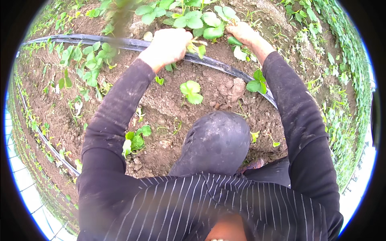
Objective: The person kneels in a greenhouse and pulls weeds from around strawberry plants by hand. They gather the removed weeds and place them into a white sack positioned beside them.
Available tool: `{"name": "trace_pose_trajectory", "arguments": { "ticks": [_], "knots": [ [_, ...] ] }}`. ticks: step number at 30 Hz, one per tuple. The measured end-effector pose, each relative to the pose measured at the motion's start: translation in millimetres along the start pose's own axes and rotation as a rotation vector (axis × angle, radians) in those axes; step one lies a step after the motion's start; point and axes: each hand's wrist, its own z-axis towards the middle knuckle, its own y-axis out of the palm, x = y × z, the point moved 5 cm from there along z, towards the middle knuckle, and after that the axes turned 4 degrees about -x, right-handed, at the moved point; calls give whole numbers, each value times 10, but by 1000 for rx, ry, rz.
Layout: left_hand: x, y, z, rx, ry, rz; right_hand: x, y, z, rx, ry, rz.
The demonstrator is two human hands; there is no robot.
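My left hand (170, 45) is closed around plucked stems, with pale and yellowish leaves (197, 48) sticking out on its right side, just above the black drip tape (211, 62). At the right edge of a leafy strawberry plant (193, 21), my right hand (242, 33) pinches leaf stalks between thumb and fingers. The plant's base is partly hidden behind its leaves. Small strawberry leaves (192, 92) lie below the tape, in front of my knee.
More strawberry plants (93, 60) grow at the left. A second drip line (54, 150) runs along the far left. Dense green plants (352, 90) line the right side. Clods of soil (233, 89) lie beside the tape, and my bent knee (218, 138) is between my arms.
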Motion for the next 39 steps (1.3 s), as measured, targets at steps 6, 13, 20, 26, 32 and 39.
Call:
{"name": "trace_pose_trajectory", "arguments": {
  "ticks": [6, 13, 20, 26, 32, 39],
  "knots": [
    [236, 114, 212, 37, 112, -69, -493, -58, -110, 2, -397, 433],
    [-32, 362, 596, -103, -134, 64, -469, -141, -15, 102, -433, -637],
    [-129, 458, 663, -85, -183, 55, 139, -163, 57, 6, -479, -612],
    [-288, 331, 323, -98, -343, 32, -15, -96, -250, -215, -220, -536],
    [-185, 291, 195, -46, -145, 61, 290, -524, -545, -357, -274, -252],
    [124, 413, 666, -251, -141, -156, -110, -733, -533, -150, -88, -86]
  ]
}}
